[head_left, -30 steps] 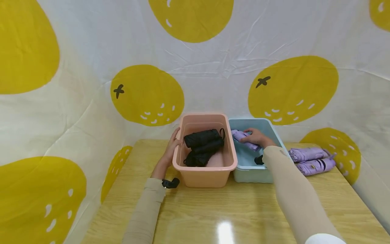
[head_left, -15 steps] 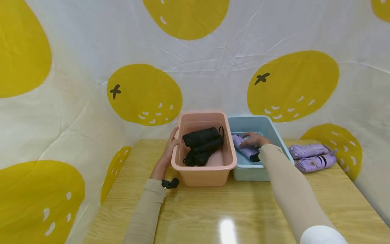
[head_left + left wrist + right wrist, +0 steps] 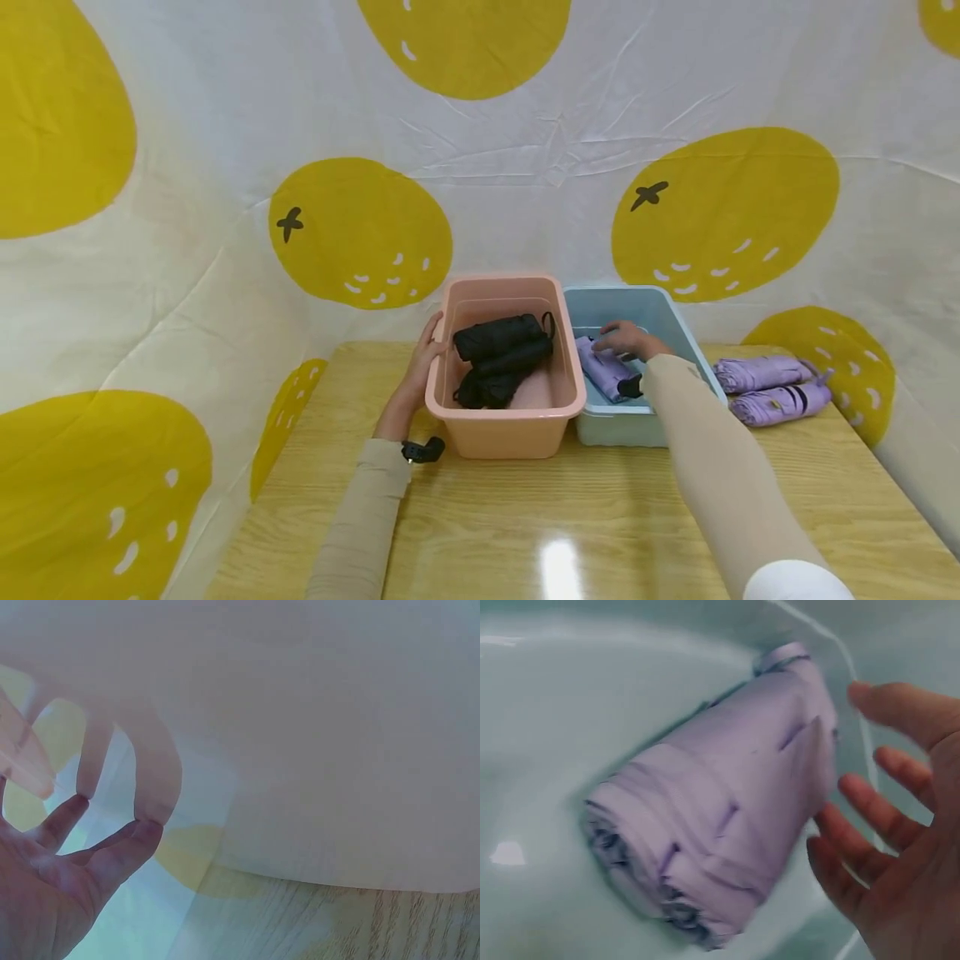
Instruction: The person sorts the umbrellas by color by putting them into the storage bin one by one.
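Note:
A pink plastic bin (image 3: 505, 436) stands on the table, with black folded umbrellas (image 3: 498, 337) lying inside. My left hand (image 3: 420, 365) is at its left side; in the left wrist view the fingertips (image 3: 148, 831) touch the glossy outer wall (image 3: 337, 765). Inside the light-blue bin (image 3: 622, 432) lies a purple folded umbrella (image 3: 600, 368), slanted, at the left side of the floor. My right hand (image 3: 626, 337) hovers beside it. The right wrist view has the spread fingers (image 3: 866, 810) right at the edge of this umbrella (image 3: 720, 780), gripping nothing.
The two bins stand side by side near the patterned cloth (image 3: 525, 225) behind the table (image 3: 480, 517). To the right of the blue bin, two more purple folded umbrellas (image 3: 762, 373) lie on the tabletop. A black wrist camera (image 3: 423, 450) sits on the left wrist.
My right hand has lowered the purple umbrella onto the blue bin's floor, then let go, its fingers opening away. The left hand has stayed at the pink bin.

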A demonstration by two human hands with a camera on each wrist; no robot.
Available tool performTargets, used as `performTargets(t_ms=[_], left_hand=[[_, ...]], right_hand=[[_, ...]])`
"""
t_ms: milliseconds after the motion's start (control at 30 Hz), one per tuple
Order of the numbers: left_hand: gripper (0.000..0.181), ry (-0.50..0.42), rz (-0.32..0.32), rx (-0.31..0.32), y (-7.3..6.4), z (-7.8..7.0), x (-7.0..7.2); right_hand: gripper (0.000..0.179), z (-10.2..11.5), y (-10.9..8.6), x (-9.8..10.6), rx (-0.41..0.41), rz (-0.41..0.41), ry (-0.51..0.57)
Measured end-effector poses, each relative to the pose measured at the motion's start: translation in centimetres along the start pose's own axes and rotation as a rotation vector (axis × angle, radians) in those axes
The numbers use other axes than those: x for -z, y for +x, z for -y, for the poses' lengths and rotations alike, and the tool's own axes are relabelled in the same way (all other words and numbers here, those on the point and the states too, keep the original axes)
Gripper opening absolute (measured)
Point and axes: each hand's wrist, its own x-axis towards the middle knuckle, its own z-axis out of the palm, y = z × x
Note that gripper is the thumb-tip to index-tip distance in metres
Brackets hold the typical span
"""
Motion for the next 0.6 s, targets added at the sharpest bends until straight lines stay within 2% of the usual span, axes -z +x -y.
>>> performTargets(t_ms=[167,267,333,433,600], left_hand=[[0.062,0.0,0.0,-0.004,0.0,-0.1,0.0],[0.062,-0.014,0.001,-0.002,-0.1,-0.1,-0.2],[0.062,-0.015,-0.002,-0.003,-0.1,-0.1,-0.2],[0.062,-0.002,-0.01,-0.002,0.0,-0.2,0.0],[0.062,-0.013,0.014,0.009,-0.1,-0.2,0.3]], right_hand=[[0.062,2.3,-1.1,0.6,0.117,-0.048,0.204],[0.064,3.5,-1.7,1.5,0.123,-0.07,0.306],[0.066,4.3,-2.3,2.3,0.123,-0.076,0.323],[0.068,5.4,-3.5,3.6,0.125,-0.081,0.284],[0.063,5.5,-5.8,6.2,0.164,-0.101,0.228]])
